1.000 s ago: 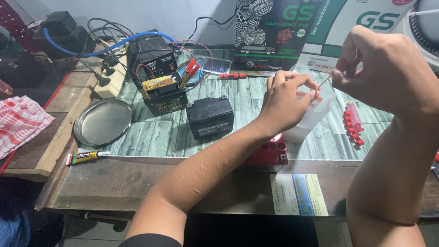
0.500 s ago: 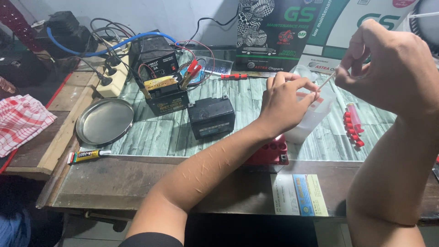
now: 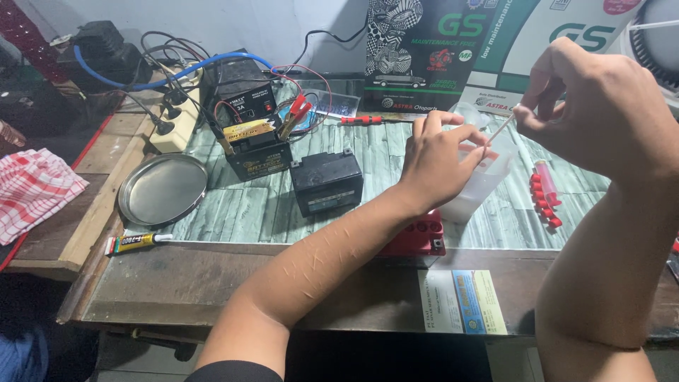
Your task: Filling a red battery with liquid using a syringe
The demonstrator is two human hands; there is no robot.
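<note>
Left hand (image 3: 442, 155) is curled around the top of a translucent plastic container (image 3: 484, 185) standing near the surface's front right, just behind a red battery (image 3: 417, 237); right hand (image 3: 601, 106) is raised above it, pinching a thin pale stick (image 3: 501, 131) whose tip points down toward the left hand's fingers. Keep the container upright and braced against the surface, and work the stick with small fingertip moves, as I judge a tip-over the main risk. Red cap strip (image 3: 543, 201) lies just right of the container; black battery (image 3: 327, 182) sits mid-surface, well clear.

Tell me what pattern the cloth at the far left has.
The cloth is red-and-white checked, seen in the head view.
</note>
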